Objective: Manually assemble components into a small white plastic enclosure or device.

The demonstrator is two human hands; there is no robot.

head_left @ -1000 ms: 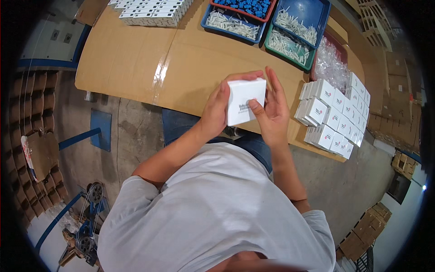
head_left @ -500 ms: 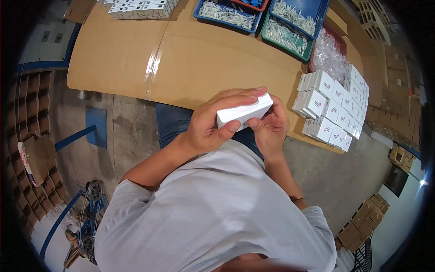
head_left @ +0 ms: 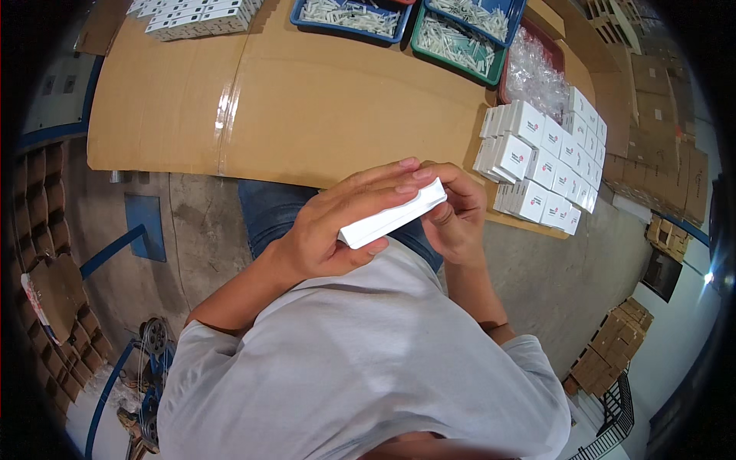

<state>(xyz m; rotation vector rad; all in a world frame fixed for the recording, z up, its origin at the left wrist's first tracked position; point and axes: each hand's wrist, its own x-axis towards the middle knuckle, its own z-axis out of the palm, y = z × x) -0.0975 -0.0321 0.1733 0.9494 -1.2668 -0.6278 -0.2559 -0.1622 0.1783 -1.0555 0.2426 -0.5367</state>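
Observation:
A small white box (head_left: 395, 217) is held between my two hands, just in front of my body and near the table's front edge. My left hand (head_left: 326, 222) lies across its top and left end, with the thumb under the near side. Around the right end, my right hand (head_left: 458, 211) has its fingers curled and its thumb pressed in. The fingertips of both hands meet near the far edge of the box. Its underside and far face are hidden from view.
The cardboard-covered table (head_left: 307, 115) spreads ahead. Stacked white boxes (head_left: 544, 165) stand at its right, with more boxes (head_left: 203, 19) at the far left. A blue tray (head_left: 349, 31) and a green tray (head_left: 456, 57) hold small white pieces; a red tray (head_left: 563, 57) holds clear plastic bags.
The box has tilted, so a narrower side shows now. My left hand has slid further over it, and my right fingers have closed over the far right corner. The whole view has shifted slightly.

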